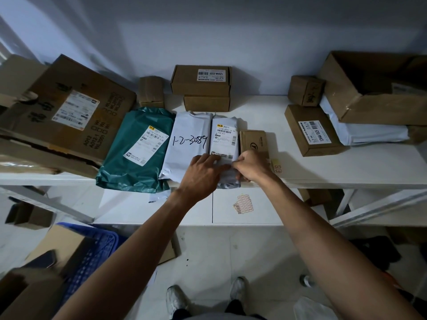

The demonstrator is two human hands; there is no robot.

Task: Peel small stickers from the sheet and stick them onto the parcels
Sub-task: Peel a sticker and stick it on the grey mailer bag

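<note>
Upper shelf (346, 167): parcels ranged along front.
Green mailer (136, 148): no small sticker seen; judged pending.
Handwritten white mailer (187, 144): likewise pending.
Labelled white mailer (225, 135): under both hands; sticking judged under way.
Left hand (203, 172): fingers straight, pressing flat.
Right hand (250, 166): curled, pinching this mailer; sticker hidden.
Sticker sheet (242, 203): on lower shelf (150, 211), below hands.

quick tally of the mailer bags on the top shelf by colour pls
green mailer bag: 1
white mailer bags: 3
total: 4
</note>
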